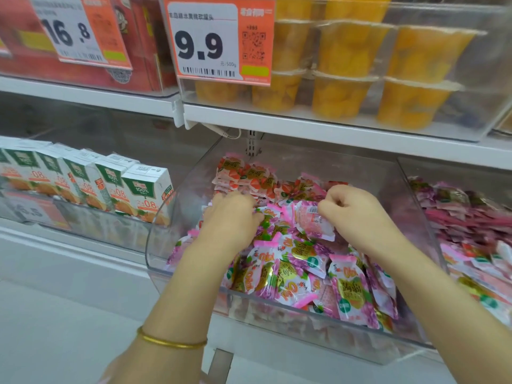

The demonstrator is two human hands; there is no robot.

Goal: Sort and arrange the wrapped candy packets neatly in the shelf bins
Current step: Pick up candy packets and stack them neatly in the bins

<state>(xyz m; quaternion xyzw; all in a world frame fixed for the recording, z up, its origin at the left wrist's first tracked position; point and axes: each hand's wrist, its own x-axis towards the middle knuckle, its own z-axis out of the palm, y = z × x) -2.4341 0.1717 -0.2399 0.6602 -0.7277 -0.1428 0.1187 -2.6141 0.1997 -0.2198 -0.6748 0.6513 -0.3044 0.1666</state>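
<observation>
Here, right hand pinching crinkly packet (pale pink), clear bin

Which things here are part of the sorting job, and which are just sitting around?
In the job: clear bin; candy packets; pink packet pinched by the right hand; left hand among the packets.
Just sitting there: juice cartons; fruit cups; price tags.

Bin mid lower shelf, full of packets: stacked at back left, loose heap in front. Left hand down in the heap, right hand just right of it, pinching a single packet over the heap. Cartons in a row left of the bin. Second bin just beside on the right. Fruit cups stacked on the shelf above, price tag in front, boxes to their left.
</observation>
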